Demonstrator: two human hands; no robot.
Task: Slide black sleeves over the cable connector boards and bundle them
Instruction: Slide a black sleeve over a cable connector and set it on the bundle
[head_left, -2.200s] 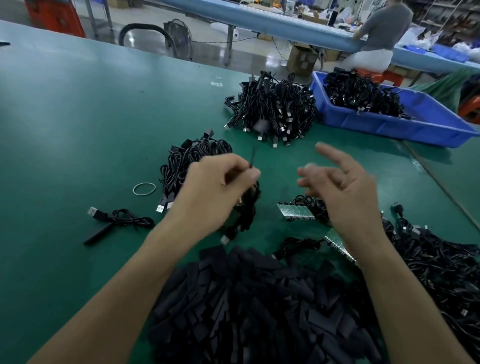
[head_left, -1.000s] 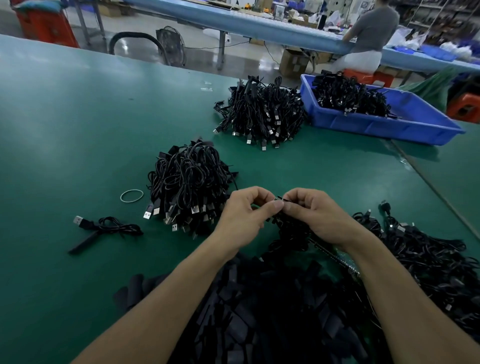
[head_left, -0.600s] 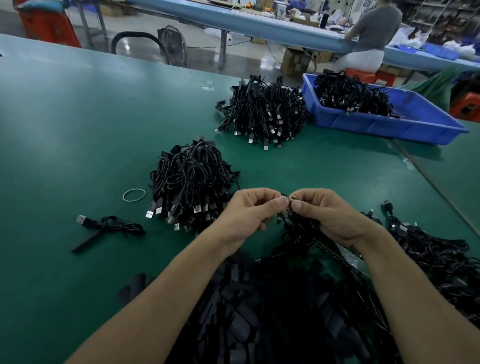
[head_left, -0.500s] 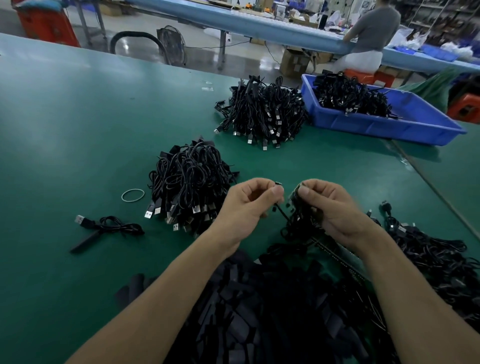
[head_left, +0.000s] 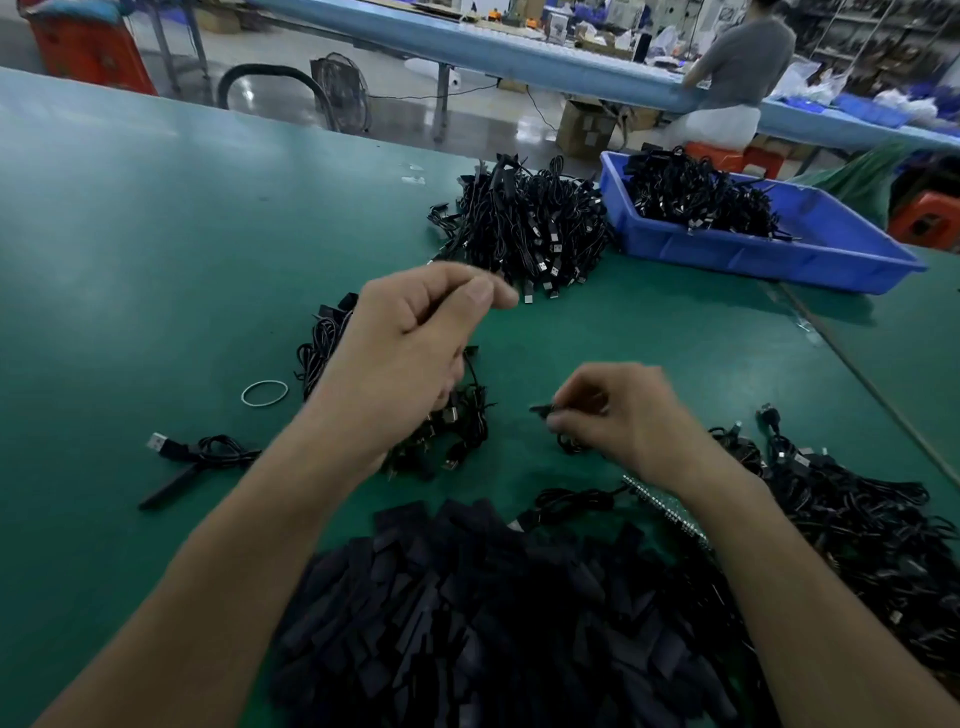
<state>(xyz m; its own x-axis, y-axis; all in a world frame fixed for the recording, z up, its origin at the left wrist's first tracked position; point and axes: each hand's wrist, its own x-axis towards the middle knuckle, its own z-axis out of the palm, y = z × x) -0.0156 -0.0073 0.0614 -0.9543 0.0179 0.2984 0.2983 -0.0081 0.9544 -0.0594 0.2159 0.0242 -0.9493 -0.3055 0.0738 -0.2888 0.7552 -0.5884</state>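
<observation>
**A:** What fills the view?

**B:** A green table (head_left: 156, 260). A heap of black sleeves (head_left: 493, 623) lies at its near edge, between the person's forearms.

**A:** And around that heap?

**B:** Far beyond it, to the right, stands a blue tray (head_left: 753, 257) with cables inside. Just right of the heap sprawls a mass of loose cables (head_left: 857, 530). Well beyond the heap lies the far cable bundle (head_left: 524, 228). The near cable bundle (head_left: 452, 436) lies just beyond the heap's left part.

**A:** The hands?

**B:** The left hand (head_left: 410, 343) hovers above the near cable bundle, thumb pressed to forefinger and the other fingers curled. It is blurred, so I cannot tell whether it grips anything. The right hand (head_left: 618, 410), beyond the heap's right part, pinches a small black piece (head_left: 540, 409) in curled fingers. Sleeve or cable end, I cannot tell.

**A:** Smaller things?

**B:** Left of the heap lies a lone cable (head_left: 208, 452). At its right edge is a strip of connector boards (head_left: 670, 506), partly hidden by the forearm. Beyond and left of the heap lies a rubber band (head_left: 264, 393).
</observation>
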